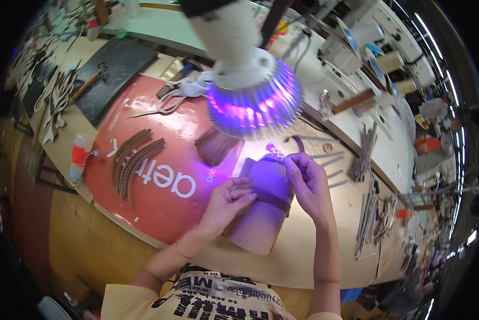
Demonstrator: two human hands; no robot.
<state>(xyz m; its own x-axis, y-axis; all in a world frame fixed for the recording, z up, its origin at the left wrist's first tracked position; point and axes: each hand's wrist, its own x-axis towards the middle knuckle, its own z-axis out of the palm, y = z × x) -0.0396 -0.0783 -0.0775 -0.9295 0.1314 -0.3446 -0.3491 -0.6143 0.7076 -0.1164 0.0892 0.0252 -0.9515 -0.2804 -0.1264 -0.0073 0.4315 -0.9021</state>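
Observation:
A tan rounded form [256, 230], like a wide tube or curved board, lies in front of me, lit violet by a lamp. Across its middle runs a dark flat strap [273, 200]. My left hand [227, 205] is closed at the form's left side, thumb and fingers pinching near the strap's left end. On the far right side, my right hand [307, 184] pinches a braided strip [274, 151], whose lit end sticks up past the fingertips. How the strip continues behind those fingers is hidden.
Close above the work hangs a finned lamp [254, 101]. Curved braided strips [130, 165] and a brown leather piece [216, 146] lie on a red mat [159, 213]. At left stand a red-banded bottle [80, 154] and a hammer [90, 82]; bundled strips [365, 152] lie right.

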